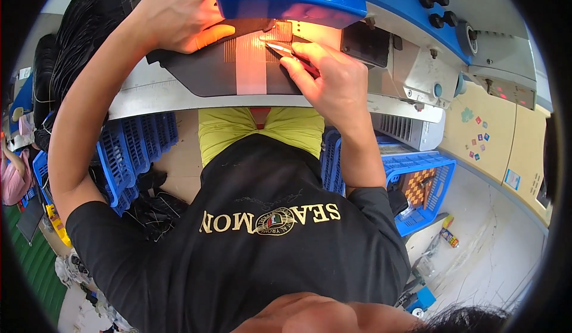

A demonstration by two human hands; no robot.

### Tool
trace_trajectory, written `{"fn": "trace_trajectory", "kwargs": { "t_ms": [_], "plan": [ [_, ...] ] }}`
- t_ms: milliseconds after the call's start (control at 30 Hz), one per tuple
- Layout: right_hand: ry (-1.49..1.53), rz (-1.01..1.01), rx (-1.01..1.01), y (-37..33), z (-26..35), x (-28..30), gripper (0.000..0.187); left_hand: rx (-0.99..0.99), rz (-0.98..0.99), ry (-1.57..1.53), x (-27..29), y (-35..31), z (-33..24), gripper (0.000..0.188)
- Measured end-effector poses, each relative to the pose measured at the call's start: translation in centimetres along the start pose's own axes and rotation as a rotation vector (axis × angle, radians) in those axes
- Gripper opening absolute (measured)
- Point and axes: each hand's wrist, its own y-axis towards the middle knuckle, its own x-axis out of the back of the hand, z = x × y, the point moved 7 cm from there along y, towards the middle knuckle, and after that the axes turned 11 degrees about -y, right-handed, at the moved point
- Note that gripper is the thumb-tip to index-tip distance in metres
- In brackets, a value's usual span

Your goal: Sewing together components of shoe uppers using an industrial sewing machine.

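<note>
A dark flat piece of material (202, 74) lies on the machine bed, crossed by a pale translucent strip (251, 77) and rows of fine lines under an orange light. My left hand (182, 14) grips the upper left part of this piece, its thumb stretched along a dark raised edge. The other left fingers are partly hidden behind the blue machine head (292, 2). Between the thumb and fingers of my right hand (328, 77) are small pointed thread snips (279, 47). Their silver tips meet the lit, lined area beside the strip.
Black bundled material (83, 47) is heaped at the left. Blue plastic baskets (122, 160) stand below the bed on the left, and another blue basket (429, 199) with things inside stands on the right. Past my right hand are the machine's metal parts (426, 65).
</note>
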Motion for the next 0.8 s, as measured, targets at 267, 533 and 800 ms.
{"fn": "trace_trajectory", "kwargs": {
  "t_ms": [267, 533, 800],
  "plan": [
    [-0.011, -0.023, 0.018, -0.1, 0.0, 0.1, 0.023, -0.024, -0.052, 0.017, 0.2, 0.1, -0.1, 0.018],
    [0.023, -0.036, 0.019, -0.2, -0.1, 0.0, 0.024, 0.06, 0.13, 0.062, -1.5, -0.4, 0.9, 0.02],
    [0.023, -0.059, 0.034, -0.2, -0.1, 0.1, 0.024, 0.007, -0.14, 0.074, 0.1, 0.3, -0.7, 0.04]
  ]
}}
